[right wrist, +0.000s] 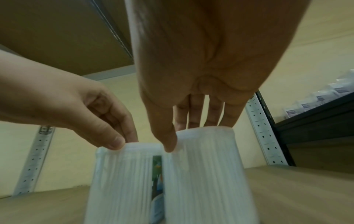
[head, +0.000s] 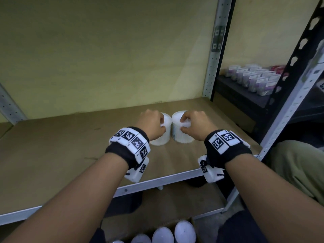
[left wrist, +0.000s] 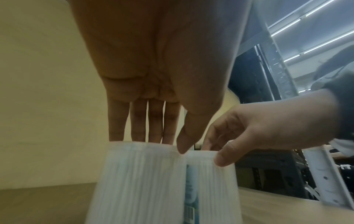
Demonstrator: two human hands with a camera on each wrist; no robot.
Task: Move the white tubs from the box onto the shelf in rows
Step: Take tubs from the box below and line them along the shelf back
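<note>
Two white ribbed tubs stand upright side by side, touching, on the brown shelf board [head: 70,155], right of its middle. My left hand [head: 160,122] grips the lid of the left tub [head: 164,137] from above, thumb in front and fingers behind. In the same way my right hand [head: 184,123] grips the right tub [head: 180,136]. The left wrist view shows the left hand [left wrist: 162,144] on its tub [left wrist: 138,181]; the right wrist view shows the right hand [right wrist: 185,136] on its tub [right wrist: 206,174]. Several more white tubs [head: 163,234] sit in the cardboard box [head: 192,220] below.
A perforated metal upright [head: 213,55] bounds the shelf at the right, and a yellow wall backs it. Beyond stands a dark shelf [head: 245,95] with several small packets [head: 254,78]. The shelf's metal front rail [head: 157,181] runs under my wrists. A knee in olive cloth [head: 298,163] is at right.
</note>
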